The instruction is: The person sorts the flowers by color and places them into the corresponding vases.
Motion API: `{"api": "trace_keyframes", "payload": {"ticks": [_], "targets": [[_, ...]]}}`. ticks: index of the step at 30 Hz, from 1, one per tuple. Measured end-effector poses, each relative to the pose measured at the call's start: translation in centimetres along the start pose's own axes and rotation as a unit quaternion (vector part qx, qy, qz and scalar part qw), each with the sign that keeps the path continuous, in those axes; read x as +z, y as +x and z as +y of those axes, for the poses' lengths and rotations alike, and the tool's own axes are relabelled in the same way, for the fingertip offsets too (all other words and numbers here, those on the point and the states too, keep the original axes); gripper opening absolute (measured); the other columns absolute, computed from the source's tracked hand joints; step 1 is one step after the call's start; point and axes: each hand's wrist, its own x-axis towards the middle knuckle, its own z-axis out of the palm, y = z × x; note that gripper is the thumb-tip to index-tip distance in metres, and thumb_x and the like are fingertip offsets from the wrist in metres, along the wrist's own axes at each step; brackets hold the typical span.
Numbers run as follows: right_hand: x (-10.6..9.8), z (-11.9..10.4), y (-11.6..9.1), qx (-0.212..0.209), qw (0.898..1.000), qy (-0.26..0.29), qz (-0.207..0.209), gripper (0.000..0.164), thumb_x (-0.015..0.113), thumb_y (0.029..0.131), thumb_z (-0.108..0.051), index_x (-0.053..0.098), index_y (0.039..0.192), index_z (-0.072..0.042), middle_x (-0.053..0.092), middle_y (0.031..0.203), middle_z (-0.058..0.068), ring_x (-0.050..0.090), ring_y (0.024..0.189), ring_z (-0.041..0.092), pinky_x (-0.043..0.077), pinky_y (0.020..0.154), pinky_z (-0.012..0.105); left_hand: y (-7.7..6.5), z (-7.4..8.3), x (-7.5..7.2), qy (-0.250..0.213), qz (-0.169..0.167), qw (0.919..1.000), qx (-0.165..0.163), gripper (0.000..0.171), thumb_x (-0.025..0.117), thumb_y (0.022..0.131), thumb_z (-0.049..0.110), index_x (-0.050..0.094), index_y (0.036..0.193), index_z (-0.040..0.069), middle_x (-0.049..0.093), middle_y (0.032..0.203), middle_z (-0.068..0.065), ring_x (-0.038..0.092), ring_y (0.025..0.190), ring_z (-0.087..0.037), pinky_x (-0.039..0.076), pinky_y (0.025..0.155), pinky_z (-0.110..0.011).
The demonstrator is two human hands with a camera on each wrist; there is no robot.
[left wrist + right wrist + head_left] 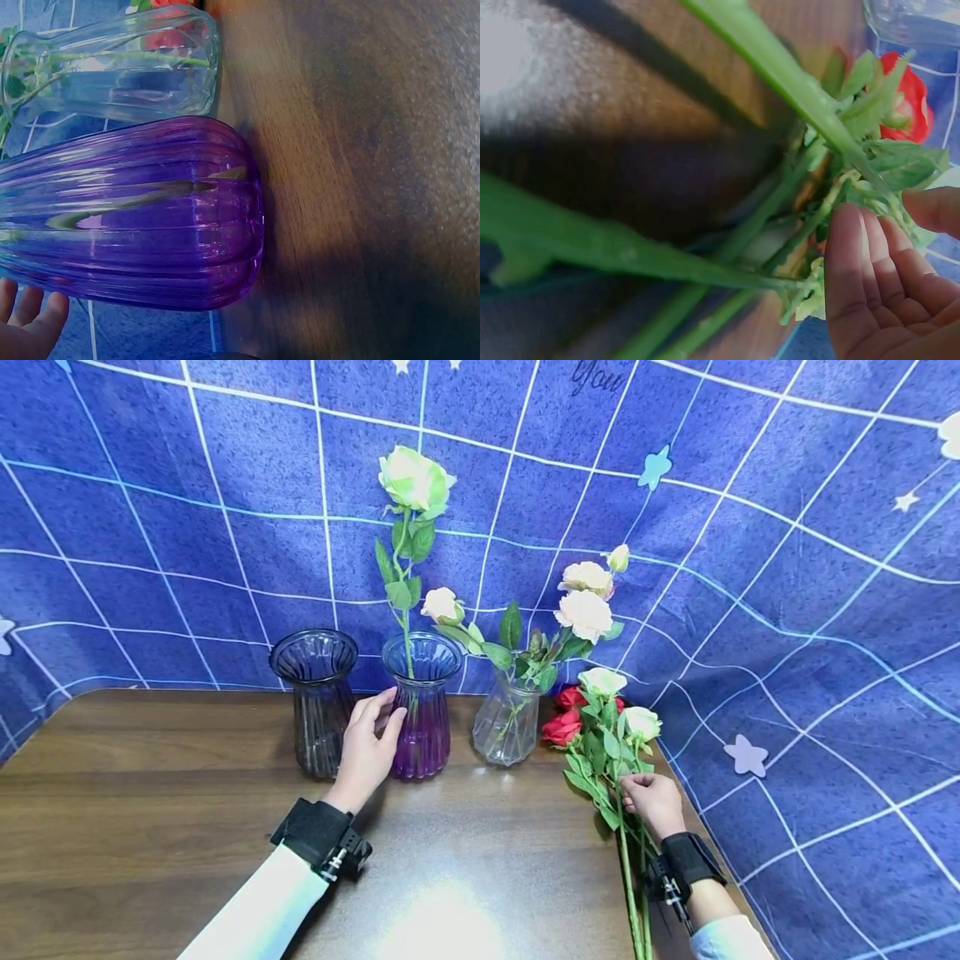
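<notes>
My left hand [369, 747] is beside the purple ribbed vase [422, 739], its fingertips at the vase's left side and its thumb in front. In the left wrist view, the fingers [49, 315] show at the vase wall. A tall white-green rose [415, 482] stands in this vase, its stem end visible through the glass. At the right, my right hand [656, 803] pinches a green stem [780, 75] of a white rose in the flower bunch, between thumb and fingertips. Two white roses [642, 723] and several red roses [562, 727] lie in that bunch.
A dark grey vase [315, 718] stands left of the purple one. To the right, a clear vase [507, 727] holds pale pink flowers [583, 614] that lean outward. Behind the wooden table [187, 827] hangs a blue patterned cloth [225, 527], which also runs along the right side.
</notes>
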Motion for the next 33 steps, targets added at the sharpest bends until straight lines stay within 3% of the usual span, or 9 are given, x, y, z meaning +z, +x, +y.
{"api": "trace_keyframes", "payload": {"ticks": [12, 20, 33], "targets": [[0.53, -0.15, 0.19, -0.003, 0.999, -0.033, -0.02, 0.028, 0.056, 0.085, -0.016, 0.068, 0.097, 0.005, 0.057, 0.053, -0.004, 0.054, 0.051, 0.007, 0.042, 0.053, 0.017, -0.16, -0.06, -0.03, -0.011, 0.002, 0.9999, -0.007, 0.035, 0.055, 0.094, 0.012, 0.054, 0.128, 0.002, 0.052, 0.119, -0.017, 0.053, 0.112, -0.026, 0.049, 0.096, -0.032], [0.63, -0.38, 0.37, 0.012, 0.998, 0.035, -0.047, 0.027, 0.051, 0.084, -0.006, 0.063, 0.099, 0.013, 0.053, 0.054, -0.005, 0.052, 0.051, 0.006, 0.048, 0.052, 0.019, -0.05, -0.1, 0.03, -0.008, 0.0, 1.0, -0.001, 0.034, 0.054, 0.095, 0.013, 0.054, 0.128, 0.003, 0.052, 0.119, -0.018, 0.053, 0.112, -0.027, 0.05, 0.097, -0.037], [0.65, -0.58, 0.4, 0.026, 0.997, 0.049, -0.048, 0.029, 0.052, 0.088, -0.005, 0.06, 0.105, 0.016, 0.057, 0.062, -0.004, 0.054, 0.056, 0.005, 0.054, 0.054, 0.02, -0.06, -0.15, 0.04, -0.007, 0.001, 1.0, -0.002, 0.034, 0.054, 0.095, 0.012, 0.054, 0.127, 0.002, 0.052, 0.118, -0.018, 0.053, 0.112, -0.028, 0.05, 0.097, -0.037]]}}
